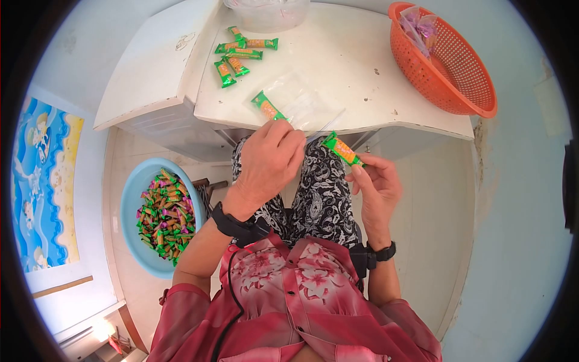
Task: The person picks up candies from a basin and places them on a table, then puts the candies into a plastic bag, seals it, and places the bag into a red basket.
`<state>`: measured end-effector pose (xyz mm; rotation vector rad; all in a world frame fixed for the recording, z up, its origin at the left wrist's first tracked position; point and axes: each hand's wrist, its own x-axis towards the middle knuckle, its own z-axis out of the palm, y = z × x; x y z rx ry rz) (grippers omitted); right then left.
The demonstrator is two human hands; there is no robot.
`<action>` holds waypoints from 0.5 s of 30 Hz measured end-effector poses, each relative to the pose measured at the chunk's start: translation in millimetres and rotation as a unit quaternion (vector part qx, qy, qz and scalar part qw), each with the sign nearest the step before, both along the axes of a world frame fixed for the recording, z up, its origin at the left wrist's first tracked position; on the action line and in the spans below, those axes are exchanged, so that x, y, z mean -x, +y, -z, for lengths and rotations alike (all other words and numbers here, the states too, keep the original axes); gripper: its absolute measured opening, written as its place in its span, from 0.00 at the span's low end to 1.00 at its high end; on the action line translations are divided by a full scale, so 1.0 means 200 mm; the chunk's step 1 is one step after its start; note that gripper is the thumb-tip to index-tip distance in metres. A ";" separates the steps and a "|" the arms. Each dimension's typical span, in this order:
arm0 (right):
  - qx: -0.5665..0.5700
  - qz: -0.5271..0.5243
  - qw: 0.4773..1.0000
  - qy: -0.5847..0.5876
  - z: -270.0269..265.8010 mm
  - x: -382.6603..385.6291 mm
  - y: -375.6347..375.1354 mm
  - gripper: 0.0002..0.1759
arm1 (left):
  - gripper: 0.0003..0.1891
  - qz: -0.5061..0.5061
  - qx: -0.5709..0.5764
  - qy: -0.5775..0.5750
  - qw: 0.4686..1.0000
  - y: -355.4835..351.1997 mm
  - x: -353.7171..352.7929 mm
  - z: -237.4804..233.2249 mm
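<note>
My left hand (pixel 272 161) is closed at the table's front edge, pinching a clear plastic bag (pixel 304 104) that spreads over the tabletop. A green-and-orange wrapped snack bar (pixel 266 105) sticks out beyond its fingertips and overlaps the bag in this view. In my right hand (pixel 375 184), thumb and fingers grip the lower end of another wrapped snack bar (pixel 341 148), tilted over my lap. Several similar bars (pixel 242 53) lie in a loose pile on the white table (pixel 344 60), further back and to the left.
An orange-red basket (pixel 446 69) holding bagged purple packets stands at the table's right end. At the back is a clear plastic tub (pixel 268 15). A blue basin (pixel 134 241) full of wrapped sweets sits low on my left. The wall (pixel 518 181) runs along the right.
</note>
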<state>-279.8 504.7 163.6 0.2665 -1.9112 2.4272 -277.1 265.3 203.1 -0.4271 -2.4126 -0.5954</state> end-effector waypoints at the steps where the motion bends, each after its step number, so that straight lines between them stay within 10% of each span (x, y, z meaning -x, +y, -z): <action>1: 0.006 -0.006 1.000 0.001 0.00 0.01 -0.02 0.15 | 0.10 -0.003 -0.006 0.013 1.000 0.01 0.00 -0.01; 15: -0.072 -0.044 0.996 -0.011 -0.08 0.15 -0.27 0.15 | 0.18 0.102 -0.010 0.086 0.991 -0.01 0.02 0.07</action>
